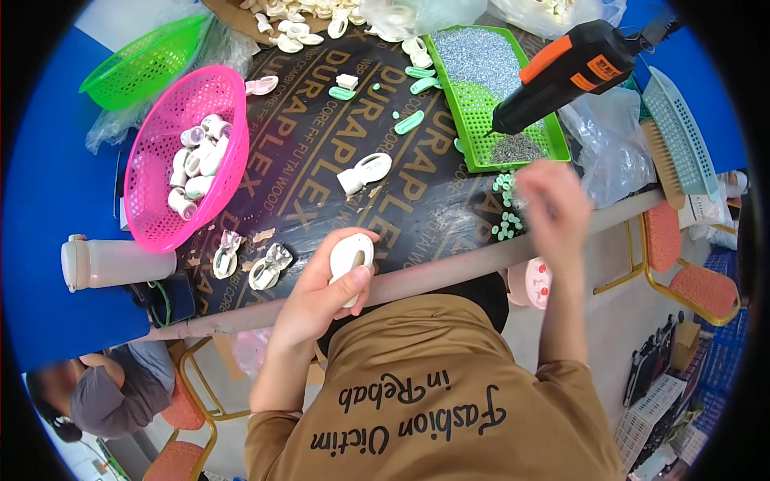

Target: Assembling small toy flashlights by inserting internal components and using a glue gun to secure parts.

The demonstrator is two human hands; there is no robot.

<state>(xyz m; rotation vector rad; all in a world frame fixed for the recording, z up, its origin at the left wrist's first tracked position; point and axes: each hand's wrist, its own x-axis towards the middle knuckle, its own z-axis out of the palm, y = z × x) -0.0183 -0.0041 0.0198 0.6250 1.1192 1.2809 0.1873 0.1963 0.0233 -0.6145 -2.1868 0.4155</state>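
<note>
My left hand (325, 280) is closed around a white oval plastic part (351, 255) with a grey-brown patch on its face, held over the table's near edge. The thumb lies across its lower side. My right hand (555, 196) is smeared by motion just below the green tray (467, 144), so its fingers cannot be read. Small dark screws (517, 149) lie in the tray's near end and silvery ones (485, 64) at its far end. Above them hangs a black-and-orange electric screwdriver (565, 72), tip down. Small green pieces (505, 220) are scattered beside the right hand.
A pink basket (231, 160) at the left holds several white parts. Another white part (365, 172) lies mid-table, and two with shiny ends (271, 266) sit near the front. A bottle (120, 263) lies at the left edge. Green oval pieces (409, 122) lie farther back.
</note>
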